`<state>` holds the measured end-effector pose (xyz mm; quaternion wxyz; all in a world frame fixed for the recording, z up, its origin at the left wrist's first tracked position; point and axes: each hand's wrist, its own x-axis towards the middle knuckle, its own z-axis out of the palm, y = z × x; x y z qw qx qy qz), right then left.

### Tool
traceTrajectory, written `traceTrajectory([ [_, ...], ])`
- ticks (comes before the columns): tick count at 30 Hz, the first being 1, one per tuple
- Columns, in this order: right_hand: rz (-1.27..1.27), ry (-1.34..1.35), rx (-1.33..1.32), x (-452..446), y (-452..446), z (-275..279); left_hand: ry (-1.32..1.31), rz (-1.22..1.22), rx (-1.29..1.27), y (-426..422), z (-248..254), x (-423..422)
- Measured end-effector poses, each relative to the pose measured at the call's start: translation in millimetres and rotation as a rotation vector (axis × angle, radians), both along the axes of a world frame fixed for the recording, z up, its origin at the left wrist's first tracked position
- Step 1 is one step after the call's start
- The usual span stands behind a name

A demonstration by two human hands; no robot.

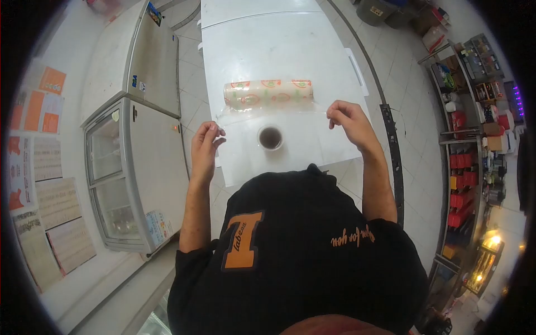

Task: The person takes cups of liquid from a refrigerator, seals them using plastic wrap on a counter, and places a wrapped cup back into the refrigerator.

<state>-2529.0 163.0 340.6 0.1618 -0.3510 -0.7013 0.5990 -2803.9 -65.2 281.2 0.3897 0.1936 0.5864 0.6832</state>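
A roll of clear plastic film [268,95] printed in orange and green lies crosswise on the white table. A thin, see-through sheet of film runs from it toward me, its edge faintly visible between my hands. On the left, my left hand [205,144] pinches a corner of this sheet. The fingers of my right hand [350,120] are closed on the opposite corner, at a similar height. Between the hands, nearer my body, stands an upright cup [271,137] with something dark inside.
The white table [268,50] stretches away ahead of me. White chest freezers [148,167] stand to the left. A shelving rack [460,184] holding red boxes and small goods lines the right side. Dark bins [375,11] stand at the far right.
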Motion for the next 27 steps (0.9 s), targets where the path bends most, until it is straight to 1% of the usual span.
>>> traceTrajectory([
  [7, 0.019, -0.023, -0.016, 8.6, -12.7, -0.1, -0.091, -0.006, -0.01, -22.0, -11.7, 13.1],
  [12, 0.026, -0.037, -0.044, 13.2, -19.9, 1.8, -0.128, 0.011, -0.019, -31.5, -9.2, 23.5],
  [20, 0.028, -0.055, -0.097, 23.8, -33.2, 5.7, -0.143, 0.028, -0.04, -43.8, -4.8, 37.7],
  [27, 0.096, -0.083, -0.127, 33.9, -44.1, -1.0, -0.16, 0.056, -0.068, -56.8, -9.5, 46.8],
])
